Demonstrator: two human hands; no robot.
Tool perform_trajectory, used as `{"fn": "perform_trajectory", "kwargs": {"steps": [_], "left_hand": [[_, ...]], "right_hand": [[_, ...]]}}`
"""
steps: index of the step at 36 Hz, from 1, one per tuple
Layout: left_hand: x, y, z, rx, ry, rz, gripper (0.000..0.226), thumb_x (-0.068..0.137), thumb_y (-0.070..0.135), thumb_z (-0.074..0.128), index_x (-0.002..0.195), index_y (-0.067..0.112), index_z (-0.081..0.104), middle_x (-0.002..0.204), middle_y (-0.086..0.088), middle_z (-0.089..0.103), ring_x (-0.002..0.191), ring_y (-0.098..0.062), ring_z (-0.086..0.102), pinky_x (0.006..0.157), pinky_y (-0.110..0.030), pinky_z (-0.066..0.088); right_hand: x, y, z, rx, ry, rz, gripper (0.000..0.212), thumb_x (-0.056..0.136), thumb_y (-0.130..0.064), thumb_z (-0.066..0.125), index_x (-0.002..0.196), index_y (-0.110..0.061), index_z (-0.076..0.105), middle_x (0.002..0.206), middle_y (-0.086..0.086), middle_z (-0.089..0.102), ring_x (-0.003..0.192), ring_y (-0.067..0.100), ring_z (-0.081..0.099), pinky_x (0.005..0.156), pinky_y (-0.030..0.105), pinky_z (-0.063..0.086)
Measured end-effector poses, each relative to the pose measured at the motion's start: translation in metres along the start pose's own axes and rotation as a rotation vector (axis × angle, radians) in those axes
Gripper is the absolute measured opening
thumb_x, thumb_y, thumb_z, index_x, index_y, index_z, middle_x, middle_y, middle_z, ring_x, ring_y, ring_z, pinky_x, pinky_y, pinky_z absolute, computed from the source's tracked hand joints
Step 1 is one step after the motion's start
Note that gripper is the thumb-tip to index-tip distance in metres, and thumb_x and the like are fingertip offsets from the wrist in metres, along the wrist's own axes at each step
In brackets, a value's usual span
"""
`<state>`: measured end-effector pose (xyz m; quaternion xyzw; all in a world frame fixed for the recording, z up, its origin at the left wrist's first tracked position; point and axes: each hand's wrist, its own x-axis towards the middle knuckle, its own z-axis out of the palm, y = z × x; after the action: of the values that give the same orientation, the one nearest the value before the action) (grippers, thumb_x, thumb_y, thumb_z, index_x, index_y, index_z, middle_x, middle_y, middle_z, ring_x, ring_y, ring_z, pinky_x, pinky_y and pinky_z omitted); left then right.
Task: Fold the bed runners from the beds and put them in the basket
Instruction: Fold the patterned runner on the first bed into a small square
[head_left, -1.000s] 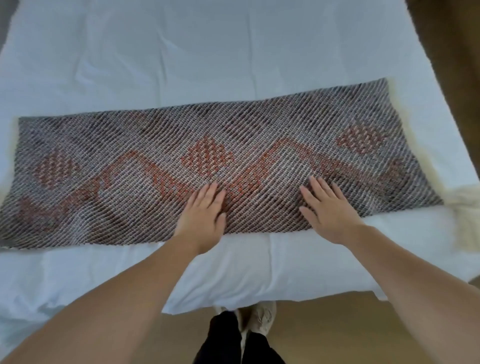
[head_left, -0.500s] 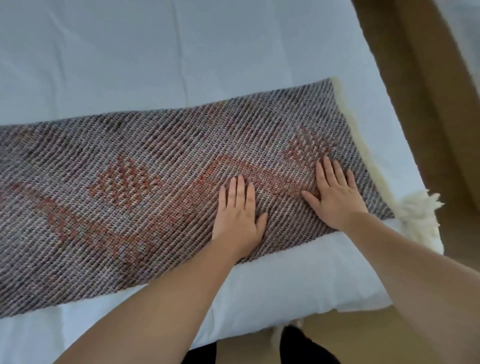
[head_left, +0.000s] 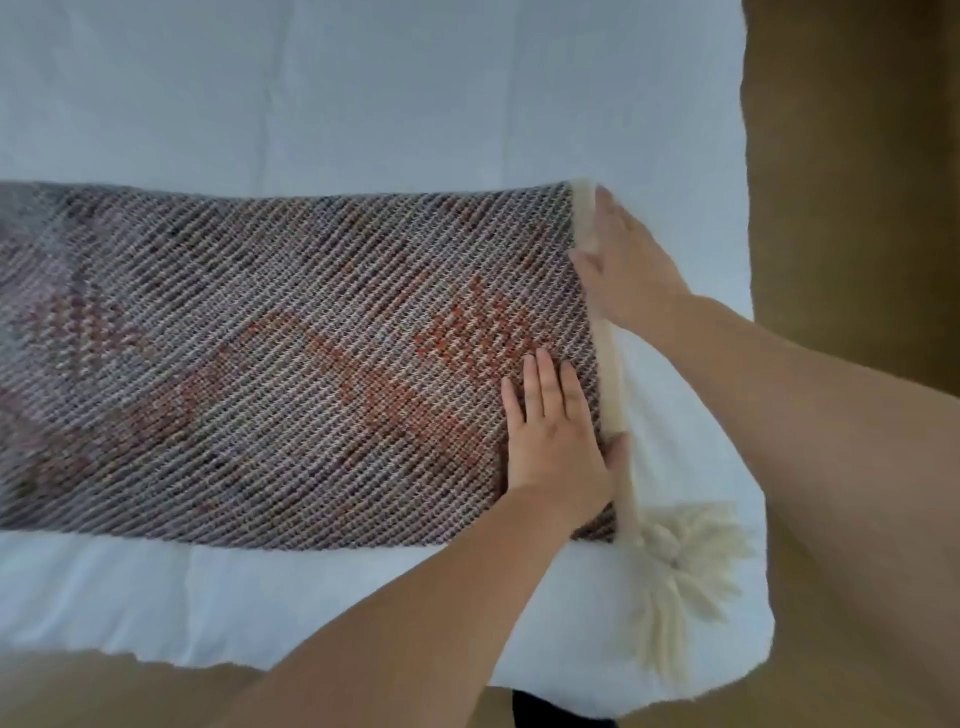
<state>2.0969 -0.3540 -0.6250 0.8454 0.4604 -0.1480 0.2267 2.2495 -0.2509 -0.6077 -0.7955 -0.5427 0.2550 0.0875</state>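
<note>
Nearest the camera, a cream tassel (head_left: 675, 566) hangs off the corner of the bed runner (head_left: 291, 364) and trails over the white sheet at the edge of the bed (head_left: 363, 93). Just above it, the left hand (head_left: 558, 441) lies flat on the weave near the runner's right end, fingers (head_left: 540, 379) stretched out and holding nothing, thumb against the cream border (head_left: 610, 374). Farther along that border the right hand (head_left: 628, 270) presses its palm down at the short edge; whether its fingers have curled under the hem cannot be told. The runner itself lies spread flat across the bed and runs out of view to the left, with plain sheet beyond it. No basket shows.

The likely trouble is a crooked fold: if only one hand gets a hold of the end, the far corner will lag and the edges will not meet. The loose tassel could also tuck inside the fold and leave a lump, and the sheet underneath may drag up with the runner if it is pinched along with the border.
</note>
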Motion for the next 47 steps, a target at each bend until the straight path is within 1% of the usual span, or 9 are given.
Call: {"fn": "perform_trajectory", "kwargs": {"steps": [4,9,11,14,19,24,29,36,47], "left_hand": [[-0.003,0.026,0.004,-0.026,-0.061,-0.120,0.099,0.088,0.061,0.031,0.144,-0.001,-0.022,0.152,-0.022,-0.030,0.140,-0.036,-0.029,0.112,-0.059,-0.014],[-0.006,0.043,-0.004,-0.086,-0.127,-0.204,0.099,0.088,0.036,0.046,0.141,0.004,-0.031,0.150,-0.021,-0.035,0.139,-0.036,-0.031,0.111,-0.062,-0.013],[-0.009,0.044,-0.006,-0.071,-0.146,-0.218,0.103,0.087,0.028,0.050,0.139,0.006,-0.035,0.149,-0.022,-0.035,0.139,-0.036,-0.030,0.112,-0.060,-0.012],[-0.015,0.042,-0.005,-0.025,-0.202,-0.232,0.106,0.087,0.026,0.055,0.140,0.007,-0.035,0.150,-0.024,-0.031,0.141,-0.039,-0.023,0.113,-0.059,-0.007],[-0.014,0.034,-0.022,-0.076,-0.172,-0.310,0.086,0.084,0.026,0.059,0.148,0.014,0.002,0.146,-0.012,0.021,0.131,-0.032,0.027,0.106,-0.050,0.029],[-0.017,0.015,-0.050,-0.298,-0.032,-0.415,0.026,0.097,0.034,0.040,0.113,0.014,0.046,0.109,-0.005,0.059,0.097,-0.027,0.059,0.074,-0.038,0.040],[-0.039,-0.002,-0.082,-0.371,0.059,-0.422,0.010,0.096,0.027,0.044,0.094,0.017,0.043,0.087,-0.001,0.058,0.088,-0.027,0.061,0.069,-0.033,0.041],[-0.108,-0.040,-0.137,-0.369,0.151,-0.569,0.018,0.086,0.006,0.052,0.090,0.020,0.041,0.075,0.006,0.051,0.073,-0.020,0.054,0.063,-0.033,0.043],[-0.222,-0.097,-0.238,-0.224,0.319,-0.602,0.021,0.082,0.005,0.052,0.089,0.021,0.040,0.071,0.008,0.047,0.070,-0.022,0.051,0.060,-0.033,0.038]], "right_hand": [[0.021,0.001,-0.014,0.087,0.014,-0.006,0.065,0.098,-0.029,0.047,0.151,-0.010,0.014,0.150,0.013,0.035,0.133,0.032,0.039,0.102,0.041,0.037],[0.040,-0.003,-0.022,0.130,-0.005,0.006,0.051,0.094,-0.023,0.051,0.141,-0.010,0.036,0.136,0.014,0.049,0.125,0.033,0.045,0.096,0.039,0.042],[0.048,-0.004,-0.021,0.108,-0.002,0.008,0.029,0.088,-0.019,0.053,0.115,-0.009,0.054,0.116,0.013,0.058,0.110,0.032,0.052,0.080,0.033,0.043],[0.055,-0.005,-0.021,0.134,0.005,0.038,0.006,0.079,-0.014,0.057,0.082,-0.011,0.053,0.085,0.005,0.053,0.083,0.026,0.051,0.060,0.028,0.033],[0.059,-0.010,-0.024,0.234,0.015,0.080,0.013,0.082,-0.016,0.061,0.095,-0.012,0.058,0.093,0.003,0.052,0.086,0.018,0.047,0.068,0.026,0.032],[0.047,-0.017,-0.035,0.289,0.042,0.074,0.017,0.088,-0.015,0.056,0.103,-0.007,0.056,0.093,0.004,0.053,0.079,0.019,0.049,0.051,0.025,0.030],[0.029,-0.035,-0.069,0.340,-0.047,0.009,0.039,0.088,-0.009,0.050,0.124,-0.022,0.046,0.098,0.006,0.053,0.075,0.026,0.060,0.057,0.033,0.052],[-0.004,-0.081,-0.124,0.365,-0.063,-0.065,0.019,0.092,-0.005,0.044,0.092,-0.021,0.053,0.091,0.004,0.054,0.047,0.022,0.063,0.048,0.034,0.050],[-0.071,-0.204,-0.187,0.372,-0.004,-0.064,0.033,0.085,0.007,0.039,0.081,-0.009,0.068,0.097,0.009,0.063,0.058,0.025,0.066,0.053,0.029,0.052]]}}
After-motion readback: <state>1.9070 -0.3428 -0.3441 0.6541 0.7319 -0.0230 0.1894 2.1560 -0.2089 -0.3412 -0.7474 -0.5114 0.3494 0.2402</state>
